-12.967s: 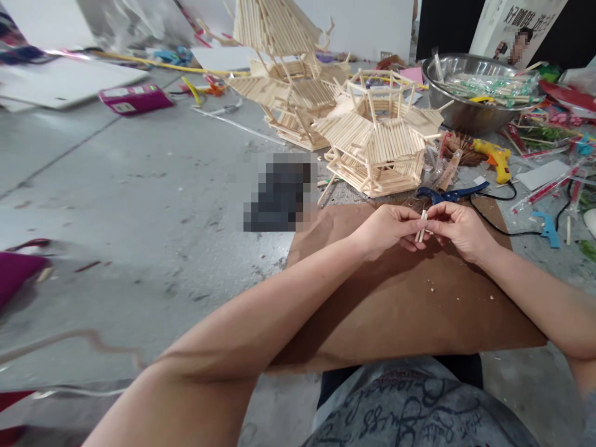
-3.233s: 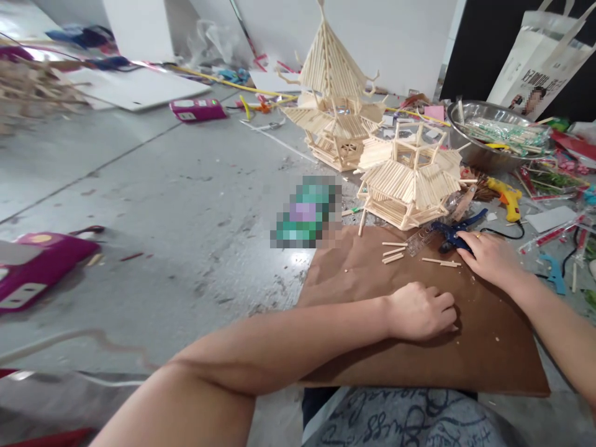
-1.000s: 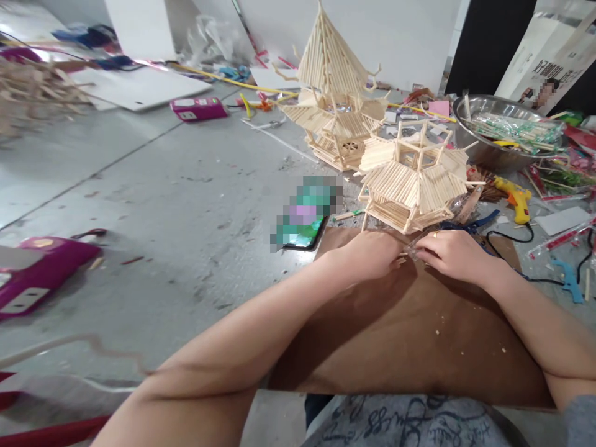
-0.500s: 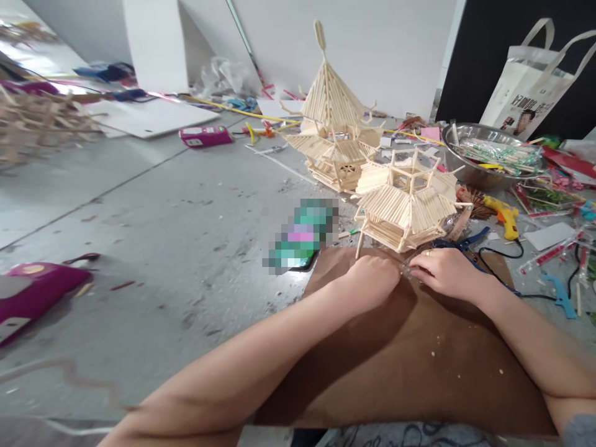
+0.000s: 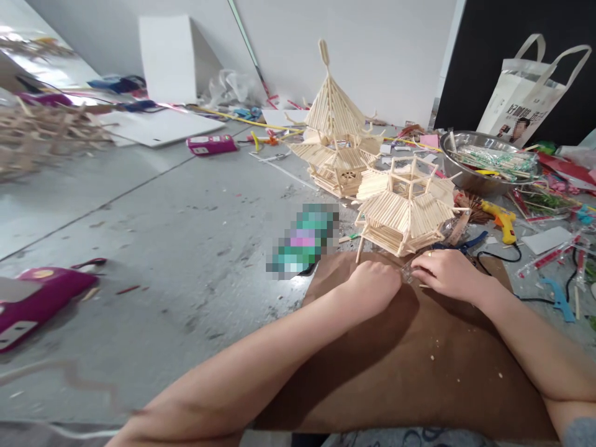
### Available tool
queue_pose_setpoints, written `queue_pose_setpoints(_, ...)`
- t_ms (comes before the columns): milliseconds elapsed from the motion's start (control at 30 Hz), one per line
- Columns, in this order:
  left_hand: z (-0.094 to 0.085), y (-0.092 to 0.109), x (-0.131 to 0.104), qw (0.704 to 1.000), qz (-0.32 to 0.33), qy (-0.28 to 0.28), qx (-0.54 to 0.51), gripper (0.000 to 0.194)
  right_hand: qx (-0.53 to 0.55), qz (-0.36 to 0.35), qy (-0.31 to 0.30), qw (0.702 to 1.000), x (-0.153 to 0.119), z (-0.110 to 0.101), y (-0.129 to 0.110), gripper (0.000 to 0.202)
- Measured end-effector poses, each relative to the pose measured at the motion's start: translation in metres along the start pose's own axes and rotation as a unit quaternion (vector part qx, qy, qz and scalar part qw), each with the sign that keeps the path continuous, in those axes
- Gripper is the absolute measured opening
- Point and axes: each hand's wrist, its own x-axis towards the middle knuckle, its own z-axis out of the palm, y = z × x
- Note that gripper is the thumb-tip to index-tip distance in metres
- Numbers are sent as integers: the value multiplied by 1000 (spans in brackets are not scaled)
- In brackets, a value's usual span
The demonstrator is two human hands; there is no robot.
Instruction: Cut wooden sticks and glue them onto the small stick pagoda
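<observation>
Over the brown board [image 5: 372, 385], my left hand [image 5: 375, 287] is closed in a fist, its fingertips hidden. My right hand [image 5: 449, 273], with a ring on one finger, is bent into a pinch close beside it. Between the two hands shows a piece of clear crumpled plastic wrapper [image 5: 408, 271], gripped from both sides. A short pale stick end [image 5: 424, 286] peeks out under my right fingers. Just beyond the hands stands a roofed hexagonal stick model [image 5: 405, 214], open at its top. Behind it rises a taller stick pavilion [image 5: 336, 118] with a pointed roof.
A phone with a blurred screen [image 5: 305, 239] lies left of the board. To the right are a yellow glue gun [image 5: 500, 220], blue pliers [image 5: 472, 242] and a steel bowl [image 5: 488, 180] of wrapped sticks. Purple power strips [image 5: 51, 298] rest on the grey floor.
The view has tilted up slightly, so the scene sits a little lower. Both hands stay together at the plastic; a pale stick end now shows below my right fingers.
</observation>
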Motion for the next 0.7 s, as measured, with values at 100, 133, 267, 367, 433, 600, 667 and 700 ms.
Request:
queue_pose_setpoints(100,-2,-1,0,1000,-4,15,-9,20,-2,1,12,1000,-1,-3,2,25)
queue_pose_setpoints(133,-3,-1,1,1000,-10,15,-11,20,-2,1,15,1000,-1,-4,2,25)
queue_pose_setpoints(267,-5,-2,3,999,-35,-2,-26,21,-3,10,19,1000,-2,-5,2,25)
queue_pose_setpoints(367,-7,-8,7,998,-29,7,-58,22,2,24,17,1000,-2,-7,2,25)
queue_pose_setpoints(433,-7,-15,10,992,-1,21,-124,22,15,32,15,999,-2,-9,2,25)
queue_pose_setpoints(600,-6,-30,17,927,18,20,-373,19,58,47,-1,997,-1,-10,6,26)
queue_pose_setpoints(667,-4,-32,19,905,-5,-11,-425,19,67,48,-8,997,0,-9,7,26)
queue_pose_setpoints(700,-3,-32,19,903,-9,-22,-429,19,69,47,-11,996,1,-8,7,26)
